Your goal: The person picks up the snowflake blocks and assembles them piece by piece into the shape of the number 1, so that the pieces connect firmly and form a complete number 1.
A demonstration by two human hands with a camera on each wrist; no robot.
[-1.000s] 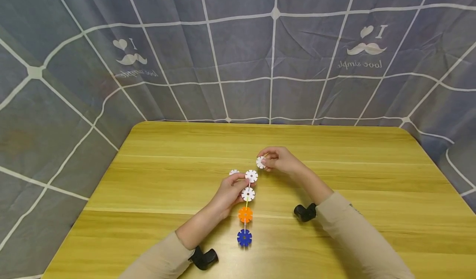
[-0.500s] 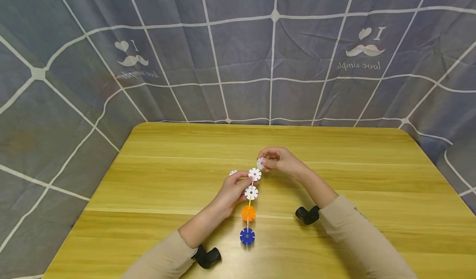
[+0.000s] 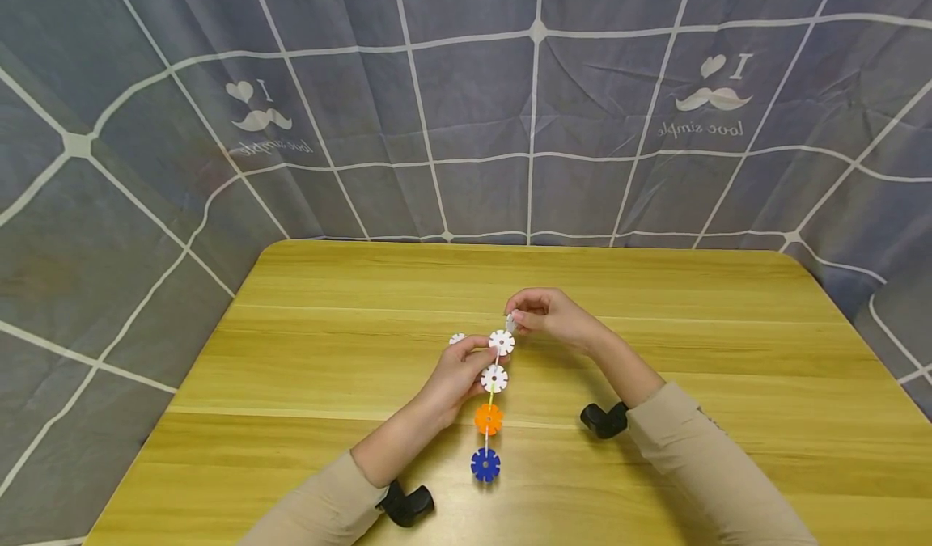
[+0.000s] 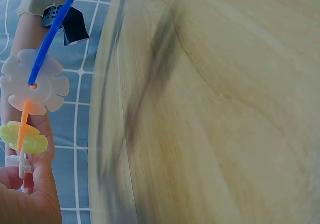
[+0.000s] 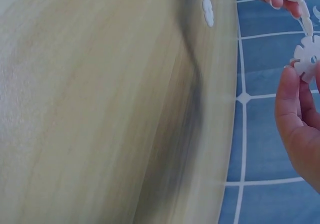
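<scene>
A chain of slotted plastic discs runs toward me in the head view: a blue disc nearest, then an orange disc and white discs, with edge-on discs between them. My left hand pinches the chain near its far end, beside the top white disc. With thumb and fingers, my right hand pinches another white disc, turned nearly edge-on. In the right wrist view this pinched disc meets an edge-on white disc; whether they are slotted together I cannot tell.
One loose white disc lies on the wooden table, just beyond the left hand. Black wrist-worn devices sit at both cuffs. A grey-blue curtain with white lines hangs behind the table.
The chain and left hand have shifted slightly right. The white disc in the right hand has turned from facing me to nearly edge-on, now right at the chain's far end.
</scene>
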